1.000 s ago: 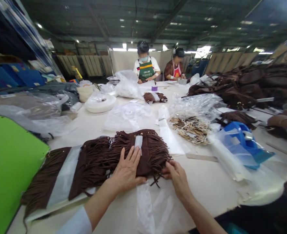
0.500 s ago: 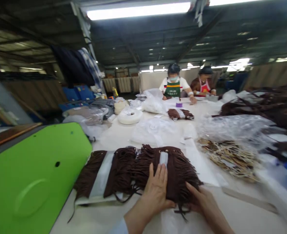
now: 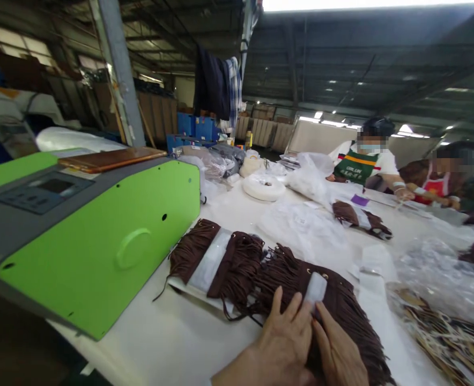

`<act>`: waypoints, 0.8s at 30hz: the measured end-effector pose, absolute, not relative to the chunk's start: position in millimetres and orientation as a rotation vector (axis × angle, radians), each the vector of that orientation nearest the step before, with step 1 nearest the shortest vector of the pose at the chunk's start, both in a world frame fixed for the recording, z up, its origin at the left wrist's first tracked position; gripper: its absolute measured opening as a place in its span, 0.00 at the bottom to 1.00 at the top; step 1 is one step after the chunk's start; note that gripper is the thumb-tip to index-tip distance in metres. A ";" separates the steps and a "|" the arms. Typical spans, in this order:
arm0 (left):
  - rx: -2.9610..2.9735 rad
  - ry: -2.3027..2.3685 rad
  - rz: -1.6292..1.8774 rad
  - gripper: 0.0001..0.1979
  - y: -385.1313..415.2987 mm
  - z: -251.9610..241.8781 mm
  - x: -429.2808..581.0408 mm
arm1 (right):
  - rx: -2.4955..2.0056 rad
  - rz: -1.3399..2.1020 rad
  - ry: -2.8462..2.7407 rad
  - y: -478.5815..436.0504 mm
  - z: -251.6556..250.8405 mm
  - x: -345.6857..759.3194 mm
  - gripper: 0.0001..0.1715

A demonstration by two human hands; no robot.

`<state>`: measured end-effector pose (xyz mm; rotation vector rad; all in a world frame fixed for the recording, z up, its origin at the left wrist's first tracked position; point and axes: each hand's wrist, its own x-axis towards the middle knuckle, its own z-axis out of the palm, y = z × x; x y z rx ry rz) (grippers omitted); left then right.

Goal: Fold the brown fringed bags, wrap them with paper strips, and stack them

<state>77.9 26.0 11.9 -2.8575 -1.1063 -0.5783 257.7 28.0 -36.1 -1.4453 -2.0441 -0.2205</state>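
Note:
A dark brown fringed piece (image 3: 349, 305) with metal eyelets and a short pale strip (image 3: 316, 288) lies on the white table in front of me. My left hand (image 3: 287, 335) rests flat on it, fingers spread, fingertips just below the strip. Close beside it, my right hand (image 3: 337, 343) lies on the same piece with its fingers extended, the fingertips by the strip's lower end. To the left is a second brown fringed piece (image 3: 243, 257), wrapped by a wide pale band (image 3: 210, 260), with dark cords trailing from it.
A green and grey machine (image 3: 140, 236) stands at the left, a brown flat object (image 3: 112, 159) on top. Clear plastic bags (image 3: 301, 220), a white roll (image 3: 263, 187) and a bundle of tan cords (image 3: 450, 332) lie around. Two people (image 3: 360, 163) (image 3: 438, 182) work across the table.
The view has turned left, showing more of the machine. My right hand has moved from the fringed piece's lower right edge to beside my left hand, near the pale strip.

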 end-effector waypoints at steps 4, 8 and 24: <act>-2.677 -1.568 -0.788 0.41 36.8 23.9 44.1 | -1.323 -0.602 -2.252 22.2 -38.3 262.4 0.23; -2.499 -1.665 -0.580 0.18 32.0 5.6 62.4 | -1.358 -0.706 -2.334 17.2 -32.0 258.8 0.25; -2.369 -1.703 -0.654 0.12 43.7 29.9 50.4 | -1.516 -0.537 -2.074 15.6 -22.0 240.4 0.25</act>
